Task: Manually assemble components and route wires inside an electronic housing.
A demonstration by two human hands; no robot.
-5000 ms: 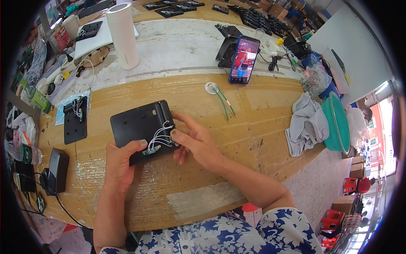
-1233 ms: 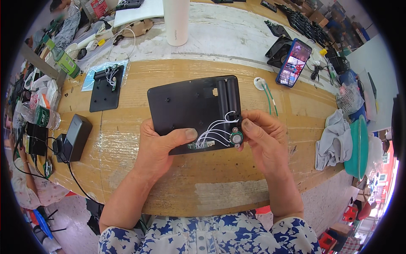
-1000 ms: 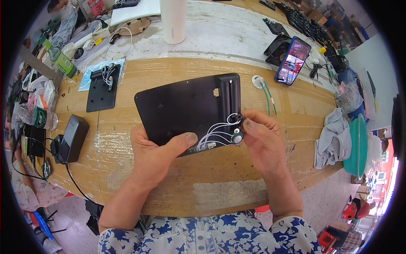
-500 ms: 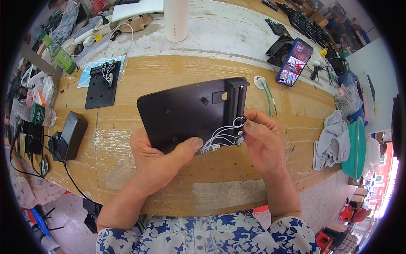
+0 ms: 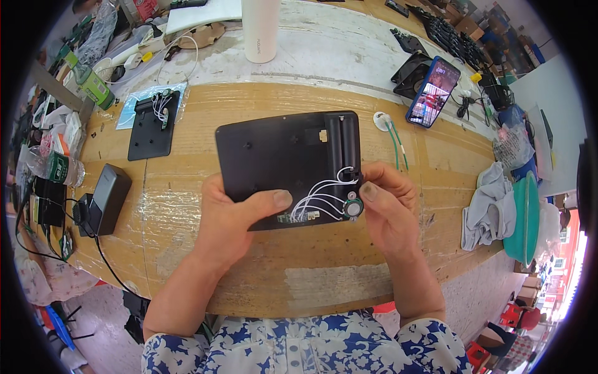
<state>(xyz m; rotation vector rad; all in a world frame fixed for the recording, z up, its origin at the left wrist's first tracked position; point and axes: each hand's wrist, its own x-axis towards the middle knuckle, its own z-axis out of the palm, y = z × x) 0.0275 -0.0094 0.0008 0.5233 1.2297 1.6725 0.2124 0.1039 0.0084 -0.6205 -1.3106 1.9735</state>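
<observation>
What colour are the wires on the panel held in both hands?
White; the wires show best in the head view, against the black panel.

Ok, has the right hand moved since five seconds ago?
Yes, rightward: the right hand was down-left of the green wires; now it appears directly below their lower ends.

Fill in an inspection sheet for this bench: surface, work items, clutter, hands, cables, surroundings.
Surface: brown table, shiny in places, pale patch near the person.
Work items: black panel; white wires and round part toward its lower right corner.
Clutter: phone; flask; grey cloth beside green basin.
Hands: left hand grips the panel; right hand at its right edge, grip unclear.
Cables: green wires right of the panel; black cable at left.
Surroundings: red stools, lower right.
</observation>
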